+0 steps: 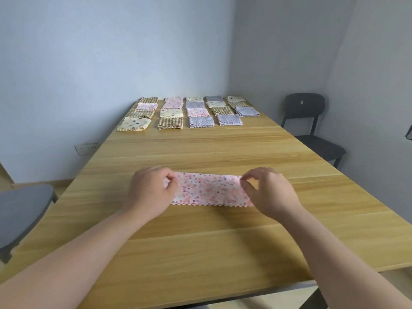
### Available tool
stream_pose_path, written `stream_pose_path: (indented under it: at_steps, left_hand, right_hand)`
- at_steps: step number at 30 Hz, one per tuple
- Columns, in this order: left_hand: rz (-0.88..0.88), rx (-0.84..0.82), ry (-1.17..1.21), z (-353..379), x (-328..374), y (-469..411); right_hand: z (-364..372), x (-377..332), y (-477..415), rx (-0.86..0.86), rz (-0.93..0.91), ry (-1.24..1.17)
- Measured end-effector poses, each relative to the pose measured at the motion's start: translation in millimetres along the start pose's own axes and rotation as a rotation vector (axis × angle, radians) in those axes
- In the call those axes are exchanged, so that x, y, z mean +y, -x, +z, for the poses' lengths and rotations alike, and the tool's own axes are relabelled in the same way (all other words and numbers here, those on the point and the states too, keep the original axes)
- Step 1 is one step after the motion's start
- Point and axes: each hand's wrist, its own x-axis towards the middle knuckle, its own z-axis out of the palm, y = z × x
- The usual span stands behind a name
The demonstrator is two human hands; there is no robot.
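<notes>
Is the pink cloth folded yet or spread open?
Folded in half, apparently: pink cloth lies as a narrow strip, left hand and right hand pinching its ends.

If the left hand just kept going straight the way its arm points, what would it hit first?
The pink dotted cloth that the left hand pinches. Past it comes a stretch of table, then probably the folded cloths at the far end, though depth is unclear.
</notes>
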Motion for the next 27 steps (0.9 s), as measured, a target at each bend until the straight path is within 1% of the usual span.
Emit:
stream_pose_path:
  at_steps: [1,3,6,9,12,14,17,21,24,25,27]
  left_hand:
    - [0.077,-0.018,-0.03,5,7,-6]
    - [0.156,-0.133,-0.086,20,22,-20]
    - [0.112,-0.369,-0.177,47,29,-34]
    - [0.028,-0.525,-0.246,65,15,-37]
    - [0.01,-0.574,-0.231,69,4,-36]
    - [0.013,-0.635,-0.241,66,1,-37]
    - [0.001,-0.677,-0.248,61,-1,-38]
    - [-0.015,-0.683,-0.26,59,-4,-37]
    - [-0.021,-0.675,-0.261,58,-2,-35]
    - [-0.021,-0.666,-0.263,58,-1,-33]
    - [0.01,-0.608,-0.284,56,3,-31]
  right_hand:
    - [5,-12,-4,-0.003,-0.045,-0.007]
    - [22,-35,-14,-0.081,-0.093,-0.026]
    - [56,-59,-33,-0.26,-0.082,0.023]
    - [78,-58,-41,-0.401,0.0,0.024]
    - [86,-47,-38,-0.43,-0.005,0.125]
    - [84,-40,-38,-0.463,-0.002,0.188]
    - [73,-28,-40,-0.521,0.068,0.256]
    - [58,-12,-37,-0.547,0.167,0.251]
    - [51,1,-32,-0.509,0.252,0.245]
    - [49,4,-29,-0.476,0.284,0.232]
    - [46,2,-24,-0.35,0.31,0.193]
